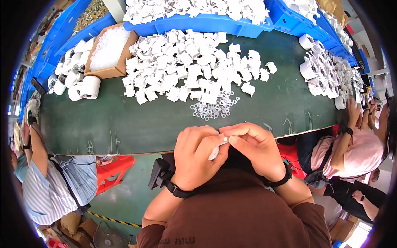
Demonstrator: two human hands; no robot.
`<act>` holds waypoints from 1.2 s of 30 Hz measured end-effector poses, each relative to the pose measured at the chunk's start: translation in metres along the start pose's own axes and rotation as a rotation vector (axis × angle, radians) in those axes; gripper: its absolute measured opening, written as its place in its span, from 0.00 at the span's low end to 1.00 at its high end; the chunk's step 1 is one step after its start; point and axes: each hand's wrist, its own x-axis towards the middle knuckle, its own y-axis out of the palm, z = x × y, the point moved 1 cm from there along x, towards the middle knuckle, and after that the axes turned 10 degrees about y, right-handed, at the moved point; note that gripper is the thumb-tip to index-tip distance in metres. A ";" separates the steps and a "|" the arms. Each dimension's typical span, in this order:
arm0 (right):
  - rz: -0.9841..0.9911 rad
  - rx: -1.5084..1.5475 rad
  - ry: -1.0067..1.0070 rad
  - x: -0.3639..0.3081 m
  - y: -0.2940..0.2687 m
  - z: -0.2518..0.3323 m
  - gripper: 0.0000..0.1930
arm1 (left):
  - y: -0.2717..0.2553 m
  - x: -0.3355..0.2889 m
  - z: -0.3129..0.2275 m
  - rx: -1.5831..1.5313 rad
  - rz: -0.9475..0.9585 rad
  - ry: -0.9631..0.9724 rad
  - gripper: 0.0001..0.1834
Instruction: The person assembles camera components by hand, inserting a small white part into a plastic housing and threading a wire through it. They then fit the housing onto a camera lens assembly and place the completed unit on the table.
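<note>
In front of my chest, at the near edge of the table, my left hand (195, 156) is closed round a small white plastic piece (214, 153). Part of this piece shows between thumb and fingers; the rest is hidden in the hand. My right hand (257, 152) meets it there, thumb and forefinger pinched together at the piece's upper end. Whatever that pinch holds is too small to make out. Just beyond both hands lies a little heap of translucent rings (211, 110). Behind it spreads a large pile of similar white plastic pieces (173, 68).
A blue bin (198, 25) full of white pieces stands behind the pile. At left are a cardboard box (108, 73) of clear parts and white cylindrical housings (90, 87). More housings (309, 69) stand at right. People work on both sides, near red stools (118, 171).
</note>
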 end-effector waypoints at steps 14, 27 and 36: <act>0.018 -0.090 0.060 0.008 0.026 0.006 0.06 | -0.038 0.003 0.029 -0.174 0.128 0.048 0.16; -0.011 -0.457 -0.034 0.019 0.027 0.040 0.05 | -0.158 -0.040 0.114 0.422 -0.041 -0.517 0.38; -0.027 -0.604 -0.133 0.005 -0.002 0.043 0.04 | -0.205 -0.029 0.129 0.669 -0.183 -0.587 0.33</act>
